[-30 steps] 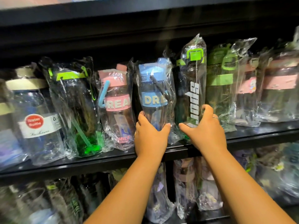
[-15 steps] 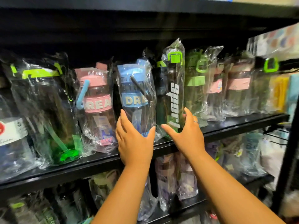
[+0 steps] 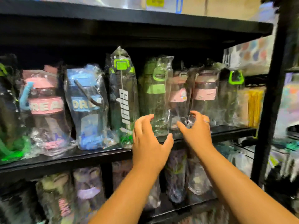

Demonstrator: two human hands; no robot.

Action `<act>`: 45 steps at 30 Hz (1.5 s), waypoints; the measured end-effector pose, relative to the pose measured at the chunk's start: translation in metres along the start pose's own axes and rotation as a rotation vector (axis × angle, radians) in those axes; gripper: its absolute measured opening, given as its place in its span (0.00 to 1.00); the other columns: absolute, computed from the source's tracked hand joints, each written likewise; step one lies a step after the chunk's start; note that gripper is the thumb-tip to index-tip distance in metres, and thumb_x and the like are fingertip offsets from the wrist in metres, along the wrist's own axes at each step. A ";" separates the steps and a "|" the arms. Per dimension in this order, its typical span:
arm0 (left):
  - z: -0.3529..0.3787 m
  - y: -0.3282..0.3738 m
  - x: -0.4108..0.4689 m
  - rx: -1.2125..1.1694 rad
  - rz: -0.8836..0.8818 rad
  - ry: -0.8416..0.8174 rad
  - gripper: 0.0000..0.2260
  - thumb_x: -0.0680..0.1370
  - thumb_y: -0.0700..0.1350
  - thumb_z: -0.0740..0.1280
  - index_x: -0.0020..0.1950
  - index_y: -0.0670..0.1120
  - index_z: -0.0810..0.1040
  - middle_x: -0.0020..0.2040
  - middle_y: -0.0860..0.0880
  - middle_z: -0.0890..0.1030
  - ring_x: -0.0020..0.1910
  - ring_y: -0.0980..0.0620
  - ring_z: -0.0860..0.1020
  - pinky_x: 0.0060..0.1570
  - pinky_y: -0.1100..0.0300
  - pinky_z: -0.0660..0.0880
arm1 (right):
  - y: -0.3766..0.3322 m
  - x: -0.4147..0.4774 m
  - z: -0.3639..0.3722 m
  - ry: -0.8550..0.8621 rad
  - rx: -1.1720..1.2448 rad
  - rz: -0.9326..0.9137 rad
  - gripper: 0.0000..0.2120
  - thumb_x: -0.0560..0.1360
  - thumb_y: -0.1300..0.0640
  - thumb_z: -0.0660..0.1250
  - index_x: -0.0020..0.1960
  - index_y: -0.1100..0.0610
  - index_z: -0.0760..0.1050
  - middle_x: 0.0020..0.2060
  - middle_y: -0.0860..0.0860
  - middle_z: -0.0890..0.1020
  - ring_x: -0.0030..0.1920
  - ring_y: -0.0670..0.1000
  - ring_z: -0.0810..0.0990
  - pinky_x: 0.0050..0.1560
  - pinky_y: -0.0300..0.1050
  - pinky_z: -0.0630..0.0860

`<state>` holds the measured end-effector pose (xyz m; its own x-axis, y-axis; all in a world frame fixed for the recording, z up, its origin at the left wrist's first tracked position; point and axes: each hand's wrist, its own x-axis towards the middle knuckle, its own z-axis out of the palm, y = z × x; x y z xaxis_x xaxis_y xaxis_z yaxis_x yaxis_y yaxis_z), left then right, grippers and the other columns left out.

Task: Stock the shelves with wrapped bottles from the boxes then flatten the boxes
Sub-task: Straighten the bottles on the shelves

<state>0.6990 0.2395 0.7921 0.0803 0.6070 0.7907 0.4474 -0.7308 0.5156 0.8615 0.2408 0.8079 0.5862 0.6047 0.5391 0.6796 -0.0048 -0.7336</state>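
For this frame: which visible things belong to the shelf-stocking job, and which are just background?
Job:
left hand
right hand
green-lidded wrapped bottle
sport bottle
blue bottle
middle shelf

Background:
yellow packets
cardboard box on top

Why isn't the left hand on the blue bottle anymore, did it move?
Yes. The left hand moved right along the shelf, past the blue bottle and sport bottle, to the green-lidded bottle.
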 end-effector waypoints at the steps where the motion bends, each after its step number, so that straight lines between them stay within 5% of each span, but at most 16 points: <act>1: 0.014 0.006 0.005 0.036 -0.089 0.001 0.33 0.72 0.52 0.74 0.73 0.47 0.65 0.71 0.47 0.65 0.71 0.45 0.66 0.71 0.52 0.64 | 0.004 0.008 -0.001 -0.039 0.005 -0.010 0.34 0.72 0.47 0.74 0.73 0.55 0.64 0.69 0.57 0.65 0.64 0.59 0.72 0.58 0.47 0.69; 7: 0.067 0.014 0.031 0.173 -0.400 0.014 0.44 0.74 0.57 0.72 0.80 0.49 0.49 0.79 0.48 0.54 0.77 0.45 0.59 0.71 0.50 0.63 | 0.013 0.047 0.003 -0.175 -0.015 -0.077 0.45 0.71 0.41 0.74 0.78 0.57 0.55 0.71 0.59 0.65 0.69 0.60 0.69 0.65 0.52 0.68; 14: 0.079 0.010 0.055 0.259 -0.578 0.054 0.45 0.72 0.60 0.73 0.79 0.50 0.49 0.75 0.44 0.64 0.69 0.40 0.70 0.61 0.45 0.72 | 0.019 0.055 0.018 -0.232 -0.026 -0.030 0.50 0.69 0.36 0.73 0.79 0.56 0.50 0.71 0.59 0.67 0.69 0.62 0.69 0.62 0.56 0.72; 22: 0.083 0.006 0.064 0.370 -0.643 0.015 0.46 0.72 0.62 0.72 0.79 0.49 0.48 0.73 0.44 0.69 0.68 0.40 0.71 0.62 0.45 0.72 | 0.013 0.059 0.022 -0.248 -0.133 -0.020 0.50 0.70 0.38 0.73 0.79 0.55 0.47 0.71 0.59 0.67 0.69 0.62 0.67 0.62 0.57 0.70; 27: 0.084 0.003 0.062 0.368 -0.629 0.073 0.41 0.73 0.60 0.71 0.78 0.50 0.53 0.71 0.45 0.70 0.67 0.40 0.72 0.63 0.43 0.72 | 0.017 0.059 0.023 -0.234 -0.079 -0.006 0.42 0.69 0.40 0.73 0.74 0.57 0.59 0.67 0.59 0.68 0.65 0.61 0.72 0.59 0.56 0.73; 33: 0.082 0.009 0.052 0.415 -0.579 0.109 0.36 0.73 0.60 0.71 0.75 0.52 0.58 0.69 0.46 0.73 0.65 0.42 0.73 0.60 0.44 0.73 | 0.024 0.054 0.011 -0.216 -0.048 -0.016 0.39 0.69 0.40 0.73 0.72 0.55 0.62 0.67 0.57 0.68 0.63 0.60 0.74 0.58 0.55 0.75; 45: 0.076 0.013 0.038 0.427 -0.520 0.121 0.40 0.74 0.60 0.71 0.78 0.48 0.56 0.70 0.44 0.72 0.66 0.40 0.73 0.62 0.43 0.72 | 0.037 0.038 -0.006 -0.217 -0.016 -0.096 0.40 0.69 0.37 0.72 0.72 0.52 0.61 0.66 0.55 0.68 0.62 0.59 0.75 0.57 0.55 0.75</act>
<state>0.7755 0.2765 0.8042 -0.3286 0.7886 0.5197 0.7149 -0.1519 0.6825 0.9115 0.2591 0.8034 0.4108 0.7602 0.5033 0.7358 0.0496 -0.6754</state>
